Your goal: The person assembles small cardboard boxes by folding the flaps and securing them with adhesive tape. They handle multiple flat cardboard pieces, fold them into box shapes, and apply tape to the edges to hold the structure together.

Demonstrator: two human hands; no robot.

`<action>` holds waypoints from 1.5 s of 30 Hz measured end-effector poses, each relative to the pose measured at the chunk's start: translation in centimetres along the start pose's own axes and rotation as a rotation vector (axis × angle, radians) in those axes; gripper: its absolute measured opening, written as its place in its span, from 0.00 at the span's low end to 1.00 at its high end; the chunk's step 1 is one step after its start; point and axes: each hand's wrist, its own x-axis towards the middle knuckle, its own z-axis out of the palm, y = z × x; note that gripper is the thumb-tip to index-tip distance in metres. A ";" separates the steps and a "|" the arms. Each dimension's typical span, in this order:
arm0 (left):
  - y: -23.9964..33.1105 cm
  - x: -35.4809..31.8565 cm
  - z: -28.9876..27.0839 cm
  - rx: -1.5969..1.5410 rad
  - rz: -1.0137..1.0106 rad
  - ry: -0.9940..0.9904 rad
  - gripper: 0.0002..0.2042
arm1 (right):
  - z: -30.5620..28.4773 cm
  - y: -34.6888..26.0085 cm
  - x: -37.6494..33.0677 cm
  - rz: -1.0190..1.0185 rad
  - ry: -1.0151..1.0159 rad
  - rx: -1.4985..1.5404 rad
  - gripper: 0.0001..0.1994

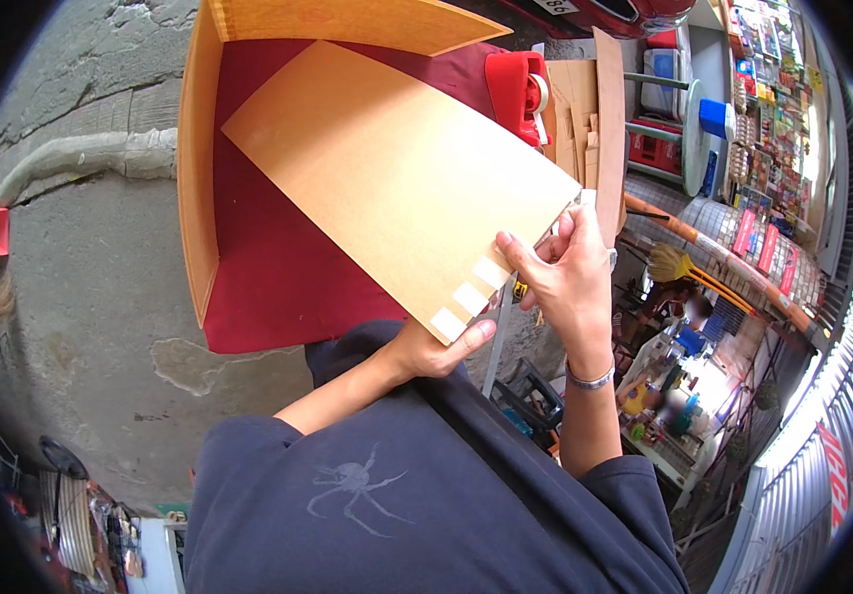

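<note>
A flat tan kraft sheet (397, 158), stiff like card or a large envelope, is tilted in front of me above a dark red cloth (278, 267). Several short white tape strips (454, 309) line its near short edge. My left hand (436, 348) grips the near corner, thumb along the edge and fingers hidden underneath. At the right end of that edge, my right hand (570, 272) pinches the sheet, its thumb on the face. A small whitish piece (589, 200) shows by its fingertips. Beyond the sheet stands a red tape dispenser (518, 97) with a white roll.
Tan kraft panels stand upright along the cloth's left edge (199, 168) and far edge (357, 25). Cardboard pieces (575, 109) lie right of the dispenser. Farther right are a round stool (692, 139), a yellow broom (672, 263) and another person (679, 302).
</note>
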 end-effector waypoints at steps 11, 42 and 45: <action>0.0 0.0 0.5 0.065 0.145 0.105 0.21 | 1.1 0.1 -0.5 -0.151 0.104 -0.145 0.29; 1.8 0.8 4.3 0.049 0.120 0.665 0.11 | 1.0 6.8 0.4 -0.256 -0.383 0.827 0.13; 2.0 1.1 5.5 0.060 0.112 0.810 0.09 | 1.6 6.8 0.3 -0.240 -0.398 0.921 0.13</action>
